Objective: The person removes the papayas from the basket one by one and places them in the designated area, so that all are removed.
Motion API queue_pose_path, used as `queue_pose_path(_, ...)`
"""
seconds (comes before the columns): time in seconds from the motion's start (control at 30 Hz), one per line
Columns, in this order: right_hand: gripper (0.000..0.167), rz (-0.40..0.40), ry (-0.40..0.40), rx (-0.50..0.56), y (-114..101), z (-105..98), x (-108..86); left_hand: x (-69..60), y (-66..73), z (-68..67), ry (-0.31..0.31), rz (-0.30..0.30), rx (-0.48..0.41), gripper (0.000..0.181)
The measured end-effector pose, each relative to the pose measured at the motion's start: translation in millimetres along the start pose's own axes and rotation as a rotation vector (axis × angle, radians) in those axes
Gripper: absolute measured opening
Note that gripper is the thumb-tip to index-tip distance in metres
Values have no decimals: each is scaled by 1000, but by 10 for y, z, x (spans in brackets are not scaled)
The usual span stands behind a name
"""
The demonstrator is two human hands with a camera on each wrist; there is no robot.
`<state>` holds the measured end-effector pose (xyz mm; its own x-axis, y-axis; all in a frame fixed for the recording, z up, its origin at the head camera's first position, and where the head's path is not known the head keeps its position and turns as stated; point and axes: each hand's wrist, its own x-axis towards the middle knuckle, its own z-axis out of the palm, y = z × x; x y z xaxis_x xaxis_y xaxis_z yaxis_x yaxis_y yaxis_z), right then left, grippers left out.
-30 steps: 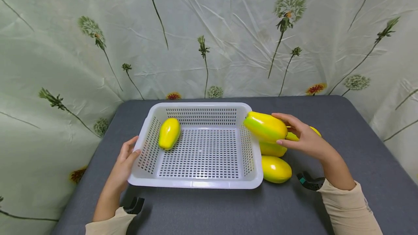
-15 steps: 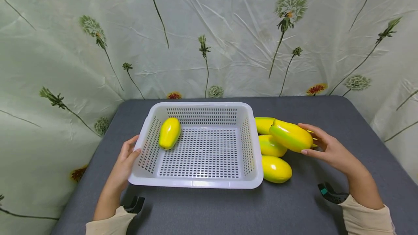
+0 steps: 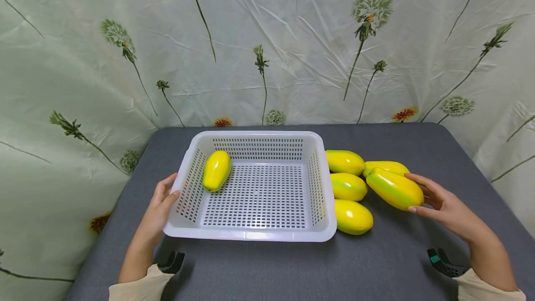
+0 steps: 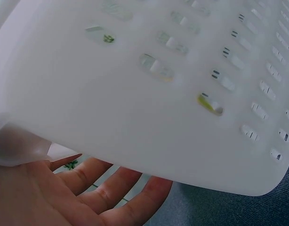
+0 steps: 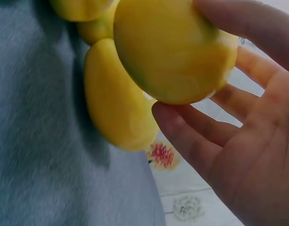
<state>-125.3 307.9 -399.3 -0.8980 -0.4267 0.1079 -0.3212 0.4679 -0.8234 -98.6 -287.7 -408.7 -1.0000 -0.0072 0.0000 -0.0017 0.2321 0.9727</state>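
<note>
My left hand (image 3: 156,210) grips the left rim of a white perforated plastic basket (image 3: 251,235), thumb over the edge. In the left wrist view its fingers (image 4: 121,188) lie below the basket wall (image 4: 88,94). One yellow papaya (image 3: 217,171) lies inside the basket at the left. With thumb and fingertips, my right hand (image 3: 449,208) holds a yellow-green papaya (image 3: 394,188) by its broad end, right of the basket. In the right wrist view that papaya (image 5: 172,52) is raised off the cloth, in front of another papaya (image 5: 114,96).
Right of the basket, a column of papayas lies on the table: a far one (image 3: 345,161), a middle one (image 3: 349,186) and a near one (image 3: 354,217). One more papaya (image 3: 386,167) lies behind the held one. Grey cloth (image 3: 259,268) covers the table; a floral curtain (image 3: 267,22) hangs behind.
My right hand has carried its papaya rightward and toward me, away from the basket's right rim. The papayas beneath it are uncovered now. My left hand and the basket have stayed put.
</note>
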Motion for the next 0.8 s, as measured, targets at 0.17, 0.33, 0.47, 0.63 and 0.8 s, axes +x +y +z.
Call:
queue_pose_path(0.17,67,13,-17,29,101,-13,-74,-4,6,3,0,7,1,49)
queue_pose_path(0.33,59,68,-30,67,213,-42,-112,-4,9,5,-2,8,4,49)
queue_pose_path(0.47,57,109,-49,95,297,-56,-114,-2,3,5,-3,9,1,49)
queue_pose_path(0.63,56,97,-92,162,370,-28,-103,0,1,6,-4,12,-4,49)
queue_pose_path(0.8,58,88,-107,197,407,12,-74,-13,14,9,1,5,-17,49)
